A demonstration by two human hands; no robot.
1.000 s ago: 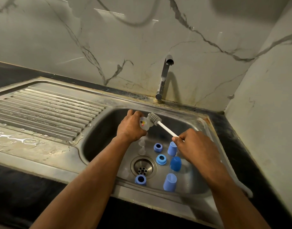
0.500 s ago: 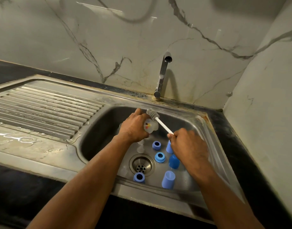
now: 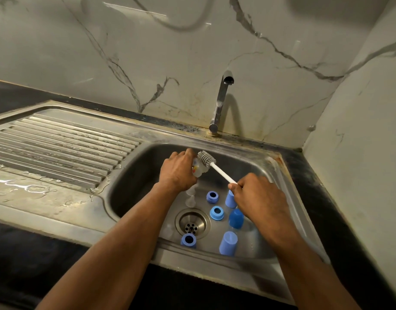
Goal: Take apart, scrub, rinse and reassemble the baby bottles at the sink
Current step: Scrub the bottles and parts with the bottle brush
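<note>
Head view, centre of the frame: a small clear bottle with coloured print sits in the left hand, fingers curled round it, above the back part of the sink. Right against the bottle's upper side is the grey bristled head of the brush, its white handle running down and right into the right hand, where the fingers are clamped on the handle's end.

Down on the sink floor, under and between the hands, the loose parts are spread out. Three blue rings lie there: one just below the left hand, one lower at centre, one at the near edge beside the drain. Three blue caps stand to the right of the rings; the upper one is partly hidden by the right hand, and the middle one is a darker blue. Two clear teats stand just under the left wrist, hard to make out.

At the back, the tap rises from the sink rim, spout over the bowl. Left of frame, the ribbed draining board shows puddles of water. Dark counter runs around the sink, marbled wall behind.
</note>
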